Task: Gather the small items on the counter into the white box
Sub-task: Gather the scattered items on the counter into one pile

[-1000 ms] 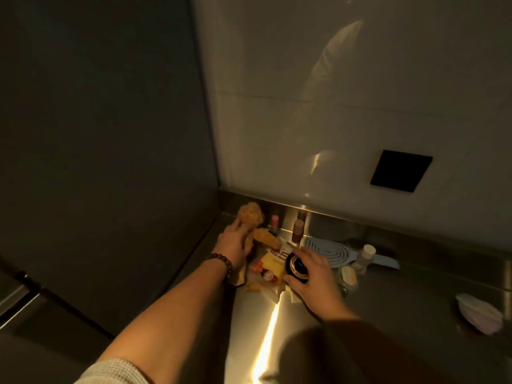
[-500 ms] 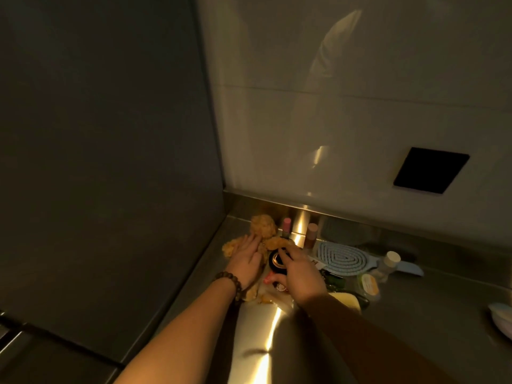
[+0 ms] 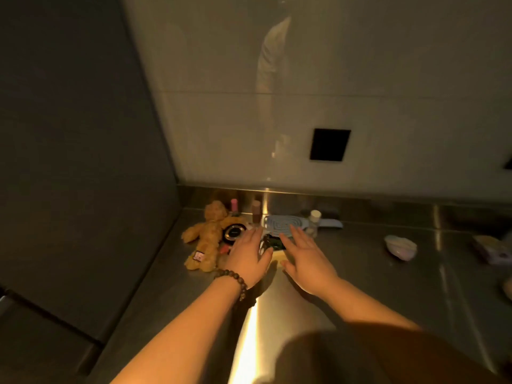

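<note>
A pile of small items lies in the back left corner of the steel counter (image 3: 360, 273). A tan teddy bear (image 3: 206, 239) lies on its back at the left, with a round black compact (image 3: 235, 233) beside it. Behind stand a pink tube (image 3: 234, 204) and a brown tube (image 3: 256, 212). A blue brush (image 3: 279, 224) and a small clear bottle (image 3: 313, 221) lie to the right. My left hand (image 3: 249, 257) and my right hand (image 3: 307, 254) hover flat, fingers spread, over a dark small item (image 3: 273, 242) between them. Neither holds anything. No white box is in view.
A crumpled pale item (image 3: 401, 246) lies on the counter at the right, and a pale packet (image 3: 491, 249) sits at the far right edge. A dark cabinet side (image 3: 83, 162) walls the left. The white tiled wall (image 3: 277, 120) carries a black square plate (image 3: 329, 144).
My left hand has let go of the teddy bear and my right hand has put down the black compact beside it. Both hands now hover open over the pile.
</note>
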Demonstrator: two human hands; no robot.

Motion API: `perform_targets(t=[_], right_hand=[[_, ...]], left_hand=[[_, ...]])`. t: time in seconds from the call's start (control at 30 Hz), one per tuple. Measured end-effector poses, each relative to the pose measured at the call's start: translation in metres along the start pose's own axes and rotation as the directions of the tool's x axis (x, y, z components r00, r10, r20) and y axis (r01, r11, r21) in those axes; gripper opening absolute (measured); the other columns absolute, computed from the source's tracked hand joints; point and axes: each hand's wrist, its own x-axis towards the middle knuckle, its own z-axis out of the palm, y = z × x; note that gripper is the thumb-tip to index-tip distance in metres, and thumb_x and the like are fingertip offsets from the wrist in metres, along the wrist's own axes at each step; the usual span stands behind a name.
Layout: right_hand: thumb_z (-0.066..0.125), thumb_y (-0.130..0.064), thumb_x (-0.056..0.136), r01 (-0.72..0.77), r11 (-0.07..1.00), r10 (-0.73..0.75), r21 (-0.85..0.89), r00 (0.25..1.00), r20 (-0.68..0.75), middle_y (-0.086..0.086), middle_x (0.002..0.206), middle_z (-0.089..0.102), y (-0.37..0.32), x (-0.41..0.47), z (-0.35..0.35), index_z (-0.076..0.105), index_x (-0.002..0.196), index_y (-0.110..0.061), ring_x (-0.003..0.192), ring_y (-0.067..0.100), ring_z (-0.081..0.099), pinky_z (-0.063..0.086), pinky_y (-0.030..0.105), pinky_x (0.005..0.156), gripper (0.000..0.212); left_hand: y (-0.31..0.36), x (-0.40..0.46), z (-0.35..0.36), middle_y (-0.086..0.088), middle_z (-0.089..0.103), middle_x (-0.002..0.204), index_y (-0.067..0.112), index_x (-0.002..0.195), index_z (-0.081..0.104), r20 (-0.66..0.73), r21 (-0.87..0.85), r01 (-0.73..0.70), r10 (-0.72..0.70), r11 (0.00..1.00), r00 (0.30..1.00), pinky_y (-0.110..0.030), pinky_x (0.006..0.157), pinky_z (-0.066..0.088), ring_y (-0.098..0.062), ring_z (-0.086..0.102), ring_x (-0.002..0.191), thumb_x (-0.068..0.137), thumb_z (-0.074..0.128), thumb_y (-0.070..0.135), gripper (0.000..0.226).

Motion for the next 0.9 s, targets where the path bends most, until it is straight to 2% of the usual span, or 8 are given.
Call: perform_targets(t=[0.17, 0.37, 0.5, 0.63, 0.73, 0.8, 0.9], right_hand=[[0.049, -0.032, 0.096, -0.229, 0.972, 0.232, 0.061, 0.971, -0.050, 0.002, 0.162, -0.005, 0.041, -0.092, -0.013, 0.012, 0.152, -0.029, 0.149, 0.018, -0.006, 0.004, 0.036, 0.120, 0.068], [0.050, -0.027, 0.095, -0.493, 0.863, 0.504, 0.112, 0.854, -0.126, 0.003, 0.162, -0.004, 0.078, -0.204, -0.016, 0.013, 0.152, -0.031, 0.149, 0.018, -0.004, 0.005, 0.035, 0.121, 0.068], [0.053, -0.027, 0.094, -0.606, 0.780, 0.626, 0.156, 0.754, -0.199, 0.000, 0.162, -0.003, 0.093, -0.275, -0.019, 0.014, 0.151, -0.033, 0.149, 0.016, -0.002, 0.007, 0.034, 0.120, 0.069], [0.057, -0.030, 0.091, -0.720, 0.675, 0.730, 0.164, 0.618, -0.293, 0.003, 0.162, 0.003, 0.110, -0.346, -0.024, 0.020, 0.151, -0.028, 0.149, 0.019, 0.005, 0.009, 0.033, 0.121, 0.070], [0.058, -0.034, 0.091, -0.790, 0.591, 0.792, 0.163, 0.530, -0.305, 0.006, 0.161, 0.004, 0.130, -0.388, -0.025, 0.020, 0.151, -0.028, 0.148, 0.024, 0.008, 0.012, 0.036, 0.120, 0.071], [0.058, -0.037, 0.090, -0.808, 0.564, 0.813, 0.170, 0.506, -0.288, 0.006, 0.162, 0.002, 0.148, -0.405, -0.020, 0.019, 0.151, -0.031, 0.148, 0.026, 0.008, 0.016, 0.040, 0.120, 0.072], [0.053, -0.043, 0.092, -0.811, 0.553, 0.830, 0.189, 0.518, -0.206, 0.003, 0.161, 0.000, 0.180, -0.413, -0.011, 0.015, 0.151, -0.035, 0.148, 0.026, 0.004, 0.016, 0.043, 0.121, 0.071]], left_hand=[[0.077, -0.036, 0.041, -0.004, 0.032, 0.151, 0.019, 0.147, 0.025, 0.090, -0.014, -0.135, 0.136, 0.991, 0.987, -0.037, 0.115, 0.023, -0.019, 0.026, 0.139, 0.092, 0.041, 0.050, 0.065], [0.150, -0.087, 0.093, -0.001, 0.027, 0.153, 0.023, 0.148, 0.019, 0.235, -0.043, -0.305, 0.306, 0.951, 0.923, -0.037, 0.116, 0.015, -0.018, 0.019, 0.142, 0.090, 0.036, 0.055, 0.068], [0.189, -0.112, 0.119, -0.001, 0.024, 0.154, 0.023, 0.149, 0.017, 0.319, -0.055, -0.404, 0.399, 0.913, 0.859, -0.037, 0.116, 0.012, -0.019, 0.016, 0.143, 0.089, 0.035, 0.059, 0.072], [0.231, -0.132, 0.145, -0.002, 0.020, 0.156, 0.022, 0.149, 0.014, 0.395, -0.081, -0.481, 0.472, 0.873, 0.789, -0.038, 0.117, 0.009, -0.020, 0.012, 0.144, 0.088, 0.036, 0.060, 0.075], [0.259, -0.143, 0.162, -0.002, 0.015, 0.157, 0.022, 0.150, 0.012, 0.417, -0.090, -0.495, 0.484, 0.864, 0.769, -0.037, 0.117, 0.007, -0.020, 0.008, 0.144, 0.088, 0.037, 0.060, 0.077], [0.274, -0.147, 0.173, -0.002, 0.012, 0.157, 0.023, 0.150, 0.010, 0.423, -0.087, -0.487, 0.475, 0.869, 0.772, -0.037, 0.117, 0.006, -0.019, 0.006, 0.145, 0.087, 0.038, 0.061, 0.078], [0.297, -0.142, 0.193, -0.003, 0.009, 0.158, 0.023, 0.150, 0.007, 0.425, -0.089, -0.463, 0.454, 0.882, 0.783, -0.037, 0.117, 0.007, -0.020, 0.005, 0.145, 0.086, 0.041, 0.061, 0.082]])
